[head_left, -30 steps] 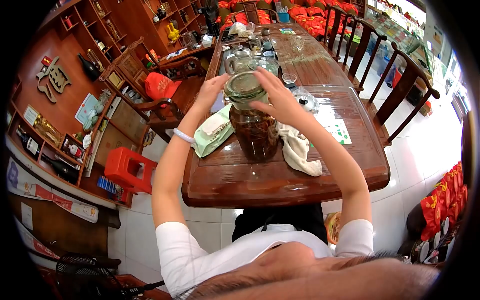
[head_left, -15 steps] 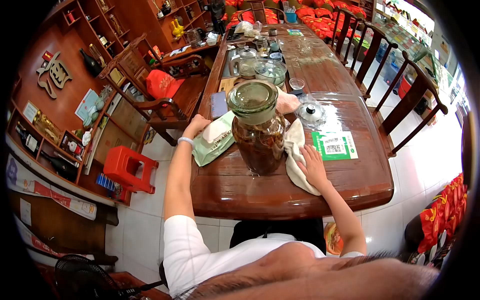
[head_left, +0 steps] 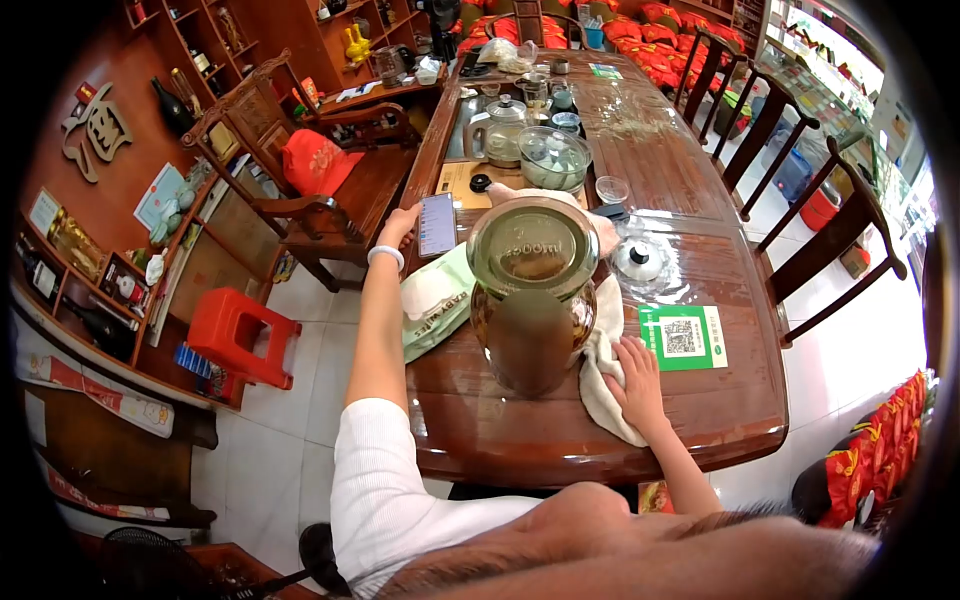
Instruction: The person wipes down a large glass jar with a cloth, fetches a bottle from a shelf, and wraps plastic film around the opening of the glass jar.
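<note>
My left hand (head_left: 398, 228) is at the left edge of the table, its fingers closed at the near left edge of a phone (head_left: 437, 225) with a lit screen. My right hand (head_left: 636, 382) lies with fingers spread on a crumpled beige cloth (head_left: 602, 385). Between my arms stands a large glass jar (head_left: 530, 330) with dark contents and a round glass lid (head_left: 533, 247) on top. A green-and-white pack of wipes (head_left: 437, 300) lies left of the jar, partly behind it. Right of my right hand is a green QR code card (head_left: 685, 338).
Behind the jar are a glass bowl (head_left: 555, 160), a glass teapot (head_left: 505, 133), a small clear cup (head_left: 612, 190) and a silver-coloured lid (head_left: 640, 258). A red stool (head_left: 245, 335) and a wooden armchair (head_left: 330, 165) stand left; dark chairs (head_left: 850, 225) line the right side.
Both hands came down from the jar's lid. My left hand moved over the wipes to the phone; my right hand came to rest on the cloth. The view has moved closer over the jar.
</note>
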Tool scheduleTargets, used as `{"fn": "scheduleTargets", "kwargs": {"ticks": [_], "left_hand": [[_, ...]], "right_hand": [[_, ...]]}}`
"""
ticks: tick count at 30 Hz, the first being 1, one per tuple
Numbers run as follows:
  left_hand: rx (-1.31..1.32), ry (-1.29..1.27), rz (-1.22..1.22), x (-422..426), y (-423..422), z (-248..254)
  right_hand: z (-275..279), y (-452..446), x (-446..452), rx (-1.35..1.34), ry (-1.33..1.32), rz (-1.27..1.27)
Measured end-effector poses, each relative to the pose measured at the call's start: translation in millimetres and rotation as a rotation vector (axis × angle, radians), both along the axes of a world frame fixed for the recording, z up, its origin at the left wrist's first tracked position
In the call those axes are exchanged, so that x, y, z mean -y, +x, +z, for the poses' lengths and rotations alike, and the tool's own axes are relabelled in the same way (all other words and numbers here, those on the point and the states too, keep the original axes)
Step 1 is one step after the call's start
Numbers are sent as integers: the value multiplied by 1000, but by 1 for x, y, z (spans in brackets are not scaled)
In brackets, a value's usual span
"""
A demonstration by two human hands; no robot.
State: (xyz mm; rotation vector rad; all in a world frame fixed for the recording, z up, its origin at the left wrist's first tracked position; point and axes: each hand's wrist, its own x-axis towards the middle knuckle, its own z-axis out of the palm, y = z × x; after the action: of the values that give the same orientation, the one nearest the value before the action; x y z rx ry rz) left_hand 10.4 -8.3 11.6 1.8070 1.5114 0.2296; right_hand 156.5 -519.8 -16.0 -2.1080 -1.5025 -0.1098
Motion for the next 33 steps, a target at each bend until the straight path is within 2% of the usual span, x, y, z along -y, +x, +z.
{"fn": "scheduleTargets", "kwargs": {"ticks": [12,16,22,33], "left_hand": [[-101,58,23,-27,25,-4],[36,76,-12,-36,22,-15],[-100,114,-33,-41,22,-13],[-144,138,-51,-44,23,-14]], "right_hand": [[10,-2,-2,-48,-60,-15],[8,-2,-2,-60,-55,-7],[5,0,-3,-81,-77,17],[4,-1,-3,-58,-74,-3]]}}
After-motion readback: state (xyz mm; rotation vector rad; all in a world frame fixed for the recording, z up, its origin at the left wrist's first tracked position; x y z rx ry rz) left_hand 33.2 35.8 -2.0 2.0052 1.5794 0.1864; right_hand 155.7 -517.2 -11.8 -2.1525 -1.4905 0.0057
